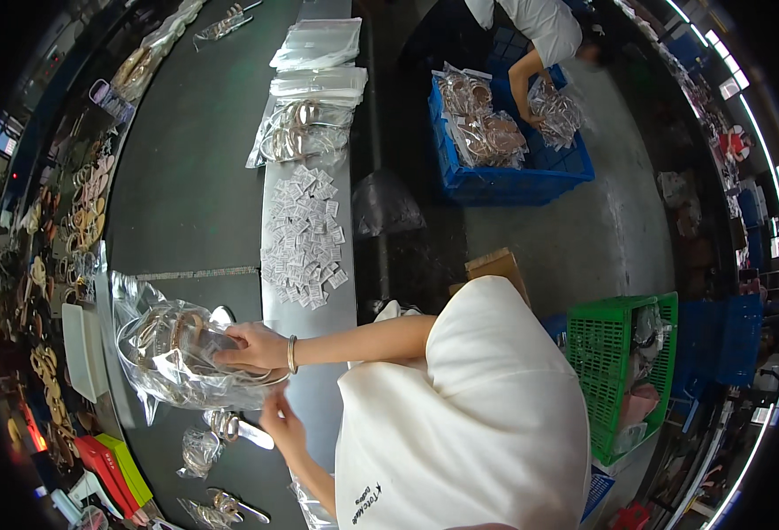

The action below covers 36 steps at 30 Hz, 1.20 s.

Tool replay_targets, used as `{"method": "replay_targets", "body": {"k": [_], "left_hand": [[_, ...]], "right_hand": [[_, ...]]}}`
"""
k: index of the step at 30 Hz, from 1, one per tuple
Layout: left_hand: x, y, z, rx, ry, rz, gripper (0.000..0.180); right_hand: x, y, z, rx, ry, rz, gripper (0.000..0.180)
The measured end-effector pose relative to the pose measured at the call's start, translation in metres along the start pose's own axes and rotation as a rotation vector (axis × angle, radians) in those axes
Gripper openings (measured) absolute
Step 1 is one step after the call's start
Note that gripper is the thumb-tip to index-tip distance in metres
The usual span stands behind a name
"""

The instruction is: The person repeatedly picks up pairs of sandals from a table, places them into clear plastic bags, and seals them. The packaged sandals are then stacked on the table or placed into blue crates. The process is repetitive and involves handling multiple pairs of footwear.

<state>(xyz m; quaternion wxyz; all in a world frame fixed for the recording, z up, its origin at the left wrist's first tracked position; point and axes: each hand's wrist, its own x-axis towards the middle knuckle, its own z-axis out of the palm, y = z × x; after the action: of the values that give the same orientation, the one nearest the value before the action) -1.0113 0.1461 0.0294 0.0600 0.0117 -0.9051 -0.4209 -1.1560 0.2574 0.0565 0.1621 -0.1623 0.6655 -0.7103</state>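
Observation:
A large clear plastic bag (173,358) with strappy sandals inside lies over the dark conveyor belt (186,168) in front of me. My right hand (252,345), with a bangle at the wrist, reaches across the bag's near side. Its fingers are closed on the bag, and their tips are partly lost in the shiny plastic. Lower down, my left hand (281,422) pinches the bag's near edge. Past the left hand, a sandal (252,433) rests on the belt beside a smaller bagged pair (200,452). Another bagged pair (223,509) lies closer to the lower edge.
Small white labels (303,234) cover part of the metal ledge (314,331). Bagged sandals (301,132) and stacked clear bags (319,44) lie beyond. A co-worker's hand (531,115) is in a blue crate (517,187) of bagged shoes. A green crate (597,353) stands behind me.

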Motion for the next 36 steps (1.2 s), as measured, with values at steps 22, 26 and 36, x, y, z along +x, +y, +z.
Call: {"method": "replay_targets", "body": {"k": [22,26,36], "left_hand": [[-0.09,-0.064,0.083,-1.734,0.392,-0.916,0.026],[-0.107,-0.111,0.096,-1.477,0.386,-0.833,0.025],[-0.113,-0.097,0.12,-1.258,0.772,-0.98,0.026]], "right_hand": [[-0.046,0.17,-0.009,-0.457,-0.326,0.276,0.083],[-0.04,0.182,-0.011,-0.485,-0.632,0.13,0.114],[-0.066,0.136,0.025,-1.271,-0.558,-0.441,0.042]]}}
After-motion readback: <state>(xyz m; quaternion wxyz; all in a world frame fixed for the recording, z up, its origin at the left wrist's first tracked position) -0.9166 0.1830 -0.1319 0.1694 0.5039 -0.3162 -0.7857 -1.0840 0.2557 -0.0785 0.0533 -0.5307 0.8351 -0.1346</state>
